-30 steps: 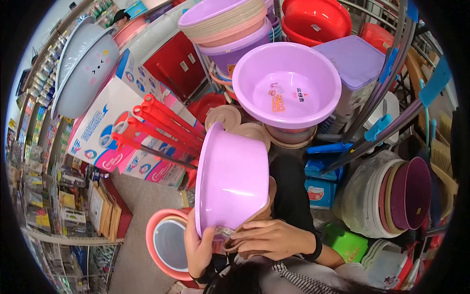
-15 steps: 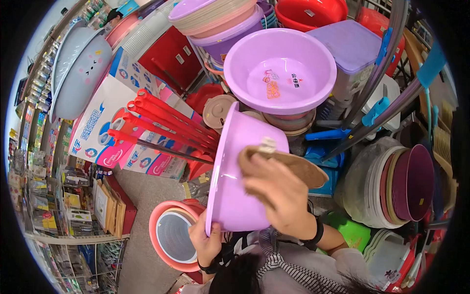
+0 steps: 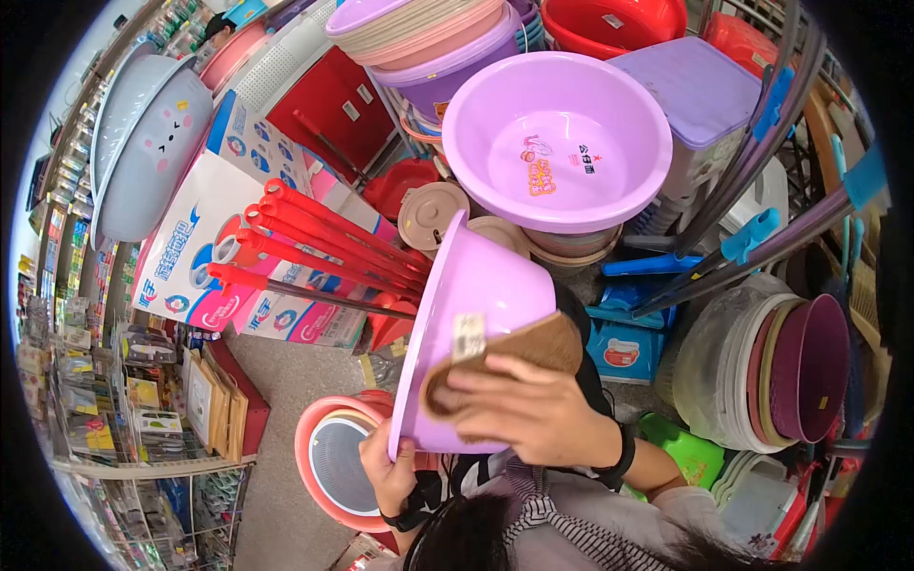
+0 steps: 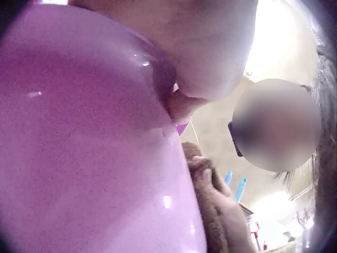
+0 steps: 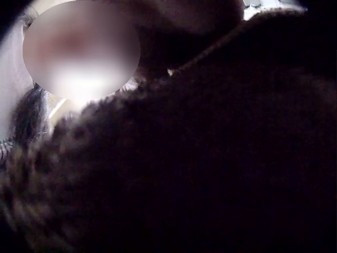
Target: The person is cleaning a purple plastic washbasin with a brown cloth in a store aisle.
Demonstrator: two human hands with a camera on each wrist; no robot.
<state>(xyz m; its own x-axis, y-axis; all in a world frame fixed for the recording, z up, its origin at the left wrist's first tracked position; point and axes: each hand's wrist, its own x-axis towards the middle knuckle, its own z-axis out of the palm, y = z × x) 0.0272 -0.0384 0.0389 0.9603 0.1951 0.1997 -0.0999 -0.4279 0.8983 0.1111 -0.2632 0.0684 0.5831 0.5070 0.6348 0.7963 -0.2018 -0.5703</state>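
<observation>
A light purple basin [image 3: 490, 271] is tilted on its side in front of the person in the head view. The left hand [image 3: 388, 481] grips its rim at the lower left, thumb on the outer wall. Against that outer wall the right hand [image 3: 543, 414] holds a brown cloth [image 3: 547, 347] with a white label, its fingers blurred. The left wrist view shows the basin wall [image 4: 95, 137] close up, the left hand [image 4: 205, 47] at its edge and the right hand [image 4: 229, 216] on the cloth [image 4: 210, 216]. Dark cloth [image 5: 184, 158] fills most of the right wrist view.
Another purple basin [image 3: 609, 190] lies face up on a stack beyond. Red-handled poles [image 3: 333, 271] and boxes [image 3: 190, 228] stand left, a pink tub [image 3: 314, 476] with a grey basket lower left. Right are long poles [image 3: 705, 224], stacked buckets [image 3: 809, 371] and a green item [image 3: 690, 452].
The right hand and cloth came up from the basin's lower edge onto its outer wall, then moved down and left along it. The basin has tilted and shifted right since the earliest frame.
</observation>
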